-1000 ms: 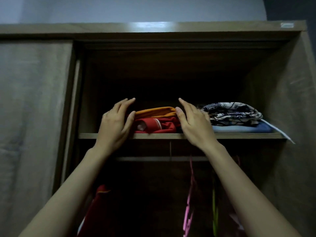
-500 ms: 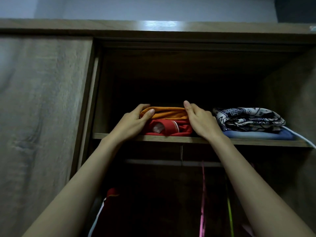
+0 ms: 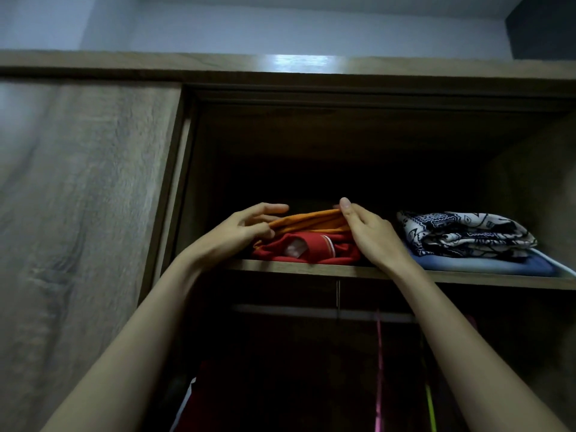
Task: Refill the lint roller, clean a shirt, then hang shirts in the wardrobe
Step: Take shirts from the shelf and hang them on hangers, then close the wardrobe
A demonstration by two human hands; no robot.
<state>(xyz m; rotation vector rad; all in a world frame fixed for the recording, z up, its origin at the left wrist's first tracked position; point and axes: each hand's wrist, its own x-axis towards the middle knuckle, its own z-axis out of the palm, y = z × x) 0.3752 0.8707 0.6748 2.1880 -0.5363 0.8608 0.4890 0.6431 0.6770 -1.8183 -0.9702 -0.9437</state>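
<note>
Your left hand (image 3: 244, 229) and right hand (image 3: 372, 236) grip the orange shirt (image 3: 311, 224) atop the red shirt (image 3: 341, 252) on the shelf (image 3: 296, 267).

Wardrobe door (image 3: 81, 198): wood-grain board, matt, lightly textured. Shelf (image 3: 311, 269): same wood-grain finish, matt edge. Orange shirt (image 3: 311, 221): soft cloth, smooth, matt. Red shirt (image 3: 314, 249): cloth, matt, with a paler glossy patch. Patterned fabric (image 3: 464, 232): printed cloth, creased. Hanging rail (image 3: 296, 311): pale, smooth; material unclear.

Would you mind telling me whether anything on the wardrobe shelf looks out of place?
One small thing: at the far right of the shelf, a pale fabric corner beneath the blue garment and patterned garment sticks out past the front edge. Nothing else stands out.
</note>
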